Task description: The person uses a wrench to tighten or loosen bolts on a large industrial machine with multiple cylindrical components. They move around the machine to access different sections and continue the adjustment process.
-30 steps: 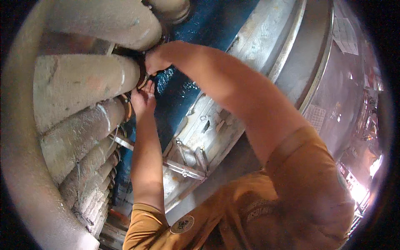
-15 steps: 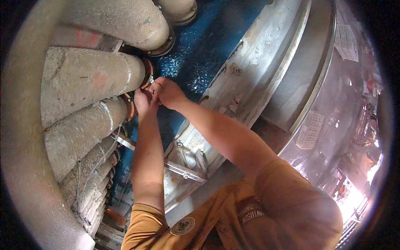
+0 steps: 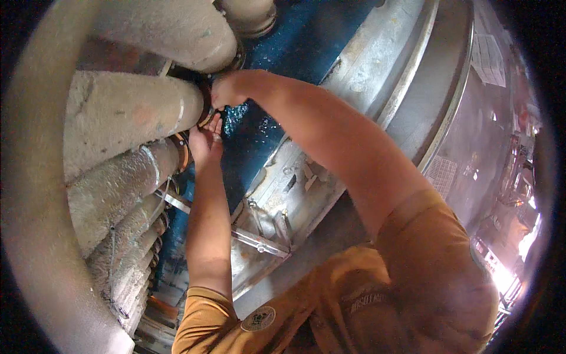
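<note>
Both my arms reach up to the spot where a thick, pale, rough-coated pipe (image 3: 127, 115) meets the blue casing (image 3: 306, 41) of a big machine. My left hand (image 3: 205, 141) sits just below the pipe's end, palm turned toward the joint, fingers (image 3: 216, 124) stretched upward and loosely open, their tips touching the dark ring (image 3: 206, 112) that wraps the pipe end; it clamps nothing that I can make out. My right hand (image 3: 226, 91) is just above it, curled into a near fist and pressed against the same ring at its top, right beside the gap between this pipe and the upper pipe (image 3: 171, 32); whether it grips something small there I cannot tell, since the fingers fold away from me into shadow. The two hands are nearly touching, one above the other, at the joint. Below this pipe a third one (image 3: 121, 189) runs the same way toward the casing, with an orange-brown ring (image 3: 186, 150) at its end, just left of my left wrist. Further down more pipes (image 3: 127, 277) lie in a row. To the right of my left forearm curves a wide grey metal flange (image 3: 377, 76) with thin brackets (image 3: 259, 242) standing out from it. My orange-brown shirt sleeves (image 3: 436, 259) fill the lower edge.
</note>
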Action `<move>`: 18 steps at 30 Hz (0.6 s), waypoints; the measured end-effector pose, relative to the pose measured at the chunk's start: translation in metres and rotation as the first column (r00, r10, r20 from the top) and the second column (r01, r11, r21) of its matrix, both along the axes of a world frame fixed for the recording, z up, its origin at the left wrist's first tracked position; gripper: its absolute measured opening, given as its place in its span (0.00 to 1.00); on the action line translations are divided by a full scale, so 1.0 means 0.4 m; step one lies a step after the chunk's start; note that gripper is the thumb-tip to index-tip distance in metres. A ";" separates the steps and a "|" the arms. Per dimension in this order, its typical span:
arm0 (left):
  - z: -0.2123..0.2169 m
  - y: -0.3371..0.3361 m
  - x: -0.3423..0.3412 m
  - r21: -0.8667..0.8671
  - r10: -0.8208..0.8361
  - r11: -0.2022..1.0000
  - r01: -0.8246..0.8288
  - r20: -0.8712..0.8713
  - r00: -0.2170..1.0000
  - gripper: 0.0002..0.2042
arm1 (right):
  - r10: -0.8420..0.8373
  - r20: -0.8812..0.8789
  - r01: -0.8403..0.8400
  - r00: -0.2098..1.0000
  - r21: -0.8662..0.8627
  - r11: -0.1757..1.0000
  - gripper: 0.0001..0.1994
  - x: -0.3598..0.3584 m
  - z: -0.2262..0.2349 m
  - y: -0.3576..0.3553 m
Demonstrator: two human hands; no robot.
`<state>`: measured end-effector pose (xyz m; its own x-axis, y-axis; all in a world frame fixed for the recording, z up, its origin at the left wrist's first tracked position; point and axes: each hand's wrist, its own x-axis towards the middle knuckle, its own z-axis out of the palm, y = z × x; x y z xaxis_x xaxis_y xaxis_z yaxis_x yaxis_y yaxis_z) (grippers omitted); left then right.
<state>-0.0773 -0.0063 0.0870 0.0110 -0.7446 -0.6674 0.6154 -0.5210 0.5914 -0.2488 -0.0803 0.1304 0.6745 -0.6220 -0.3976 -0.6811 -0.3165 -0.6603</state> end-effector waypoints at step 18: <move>0.026 0.022 0.029 -0.181 -0.246 0.940 0.290 0.233 0.941 0.15 | -0.967 0.159 0.781 0.198 0.571 0.253 0.11 0.197 0.034 0.280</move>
<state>-0.0658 0.0026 0.0974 -0.0897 -0.8613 -0.5000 0.3248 -0.4999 0.8029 -0.1699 0.0318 0.1438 -0.1168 -0.8145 -0.5683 0.0091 0.5713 -0.8207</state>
